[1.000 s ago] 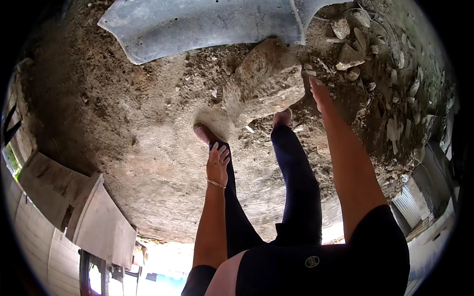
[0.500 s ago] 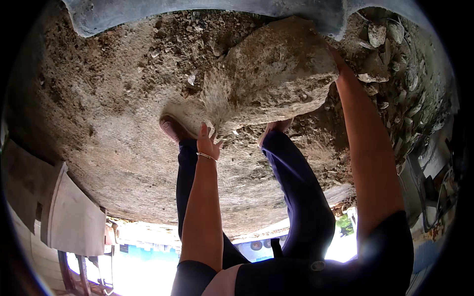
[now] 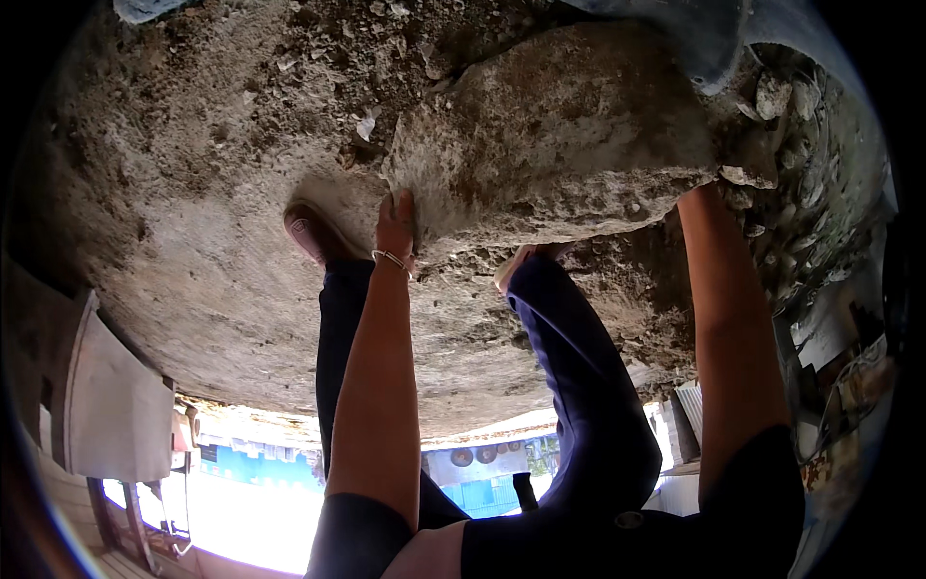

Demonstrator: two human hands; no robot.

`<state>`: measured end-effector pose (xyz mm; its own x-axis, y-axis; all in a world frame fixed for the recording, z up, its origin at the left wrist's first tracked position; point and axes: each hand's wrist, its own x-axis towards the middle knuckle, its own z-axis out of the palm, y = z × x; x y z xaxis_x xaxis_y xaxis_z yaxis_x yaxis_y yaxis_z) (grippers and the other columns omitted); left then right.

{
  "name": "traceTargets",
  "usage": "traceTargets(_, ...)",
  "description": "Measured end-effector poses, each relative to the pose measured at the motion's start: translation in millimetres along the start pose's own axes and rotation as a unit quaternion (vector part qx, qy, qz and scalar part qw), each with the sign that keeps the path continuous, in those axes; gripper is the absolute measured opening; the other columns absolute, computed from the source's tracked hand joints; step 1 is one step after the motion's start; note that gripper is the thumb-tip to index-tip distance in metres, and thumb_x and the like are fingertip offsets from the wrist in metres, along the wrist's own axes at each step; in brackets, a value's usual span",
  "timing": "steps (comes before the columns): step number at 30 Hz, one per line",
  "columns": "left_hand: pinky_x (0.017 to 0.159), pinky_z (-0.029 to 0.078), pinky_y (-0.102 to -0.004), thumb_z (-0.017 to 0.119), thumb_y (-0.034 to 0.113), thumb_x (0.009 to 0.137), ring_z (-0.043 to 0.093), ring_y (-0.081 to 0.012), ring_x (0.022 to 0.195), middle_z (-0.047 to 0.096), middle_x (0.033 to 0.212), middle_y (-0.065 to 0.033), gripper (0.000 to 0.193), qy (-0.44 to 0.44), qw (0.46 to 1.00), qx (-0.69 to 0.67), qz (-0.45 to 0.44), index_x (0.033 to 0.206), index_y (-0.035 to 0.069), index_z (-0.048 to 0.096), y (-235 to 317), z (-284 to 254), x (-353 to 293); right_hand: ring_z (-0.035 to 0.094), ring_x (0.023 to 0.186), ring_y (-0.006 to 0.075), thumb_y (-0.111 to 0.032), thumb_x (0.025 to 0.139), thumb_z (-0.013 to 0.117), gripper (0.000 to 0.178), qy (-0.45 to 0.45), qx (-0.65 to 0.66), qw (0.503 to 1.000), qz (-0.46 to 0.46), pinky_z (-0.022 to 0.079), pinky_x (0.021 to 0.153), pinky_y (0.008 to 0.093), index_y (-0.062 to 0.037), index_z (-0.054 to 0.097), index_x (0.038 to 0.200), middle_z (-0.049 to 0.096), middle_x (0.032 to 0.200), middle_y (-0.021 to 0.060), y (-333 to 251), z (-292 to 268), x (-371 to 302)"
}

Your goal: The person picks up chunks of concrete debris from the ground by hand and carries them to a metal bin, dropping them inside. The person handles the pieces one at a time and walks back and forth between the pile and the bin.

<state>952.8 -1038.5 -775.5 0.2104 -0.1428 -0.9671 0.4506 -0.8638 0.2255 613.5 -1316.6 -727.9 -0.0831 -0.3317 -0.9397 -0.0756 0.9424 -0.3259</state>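
Note:
A large rough stone slab (image 3: 550, 145), grey-brown and coated with dirt, lies in front of my feet, with dark shadow beneath its near edge. My left hand (image 3: 394, 232), a thin bracelet at the wrist, presses against the slab's left end with its fingers closed along the edge. At the other end, my right forearm (image 3: 723, 289) reaches under and behind the slab's right corner. The slab hides my right hand and its fingers. My left shoe (image 3: 316, 234) stands on the ground left of my left hand; my right shoe (image 3: 521, 265) is close to the slab's near edge.
Beyond the slab hangs or stands a grey, smooth curved object (image 3: 666, 39). Loose stones (image 3: 772, 96) are heaped at the far right, with cables (image 3: 849, 386) nearer. A pale panel (image 3: 116, 386) stands at the left. A white chip (image 3: 366, 124) lies beyond my left hand.
My left hand has moved from just short of the slab onto its left end. The right hand has gone farther out of sight behind the right corner. The view has shifted.

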Motion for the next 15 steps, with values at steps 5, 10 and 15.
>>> traceTargets(5,0.078,0.035,-0.0284,0.05,0.046,0.071,0.041,-0.0209,0.097,0.041,0.11,-0.0147,0.067,-0.023,0.999,0.023,-0.043,0.115,-0.001,0.031,2.7,4.1,6.2,0.045,0.092,0.019,-0.046,0.075,0.041,0.053,0.018,-0.002,1.0,-0.014,0.035,0.079,0.0307,-0.0058,0.042,0.109,0.045,0.107,0.0067,1.1,-3.9,-9.9)
traceTargets(10,0.066,0.033,-0.0253,0.05,0.042,0.071,0.04,-0.0151,0.081,0.04,0.092,-0.0089,0.052,0.01,0.997,-0.005,-0.075,0.102,0.002,0.036,-4.3,0.4,13.3,0.046,0.091,0.0189,-0.046,0.075,0.041,0.052,0.026,0.003,0.999,-0.031,0.035,0.079,0.0305,-0.0058,0.042,0.108,0.045,0.107,0.0067,6.9,-0.9,-14.5)
traceTargets(15,0.063,0.038,-0.0255,0.051,0.039,0.072,0.045,-0.0132,0.075,0.047,0.086,-0.0057,0.043,-0.056,0.987,-0.136,-0.066,0.096,0.003,0.044,1.4,-1.9,13.9,0.046,0.091,0.0188,-0.045,0.075,0.041,0.052,0.031,0.007,0.998,-0.055,0.035,0.079,0.0304,-0.0058,0.042,0.108,0.045,0.106,0.0068,-4.1,2.2,-13.8)
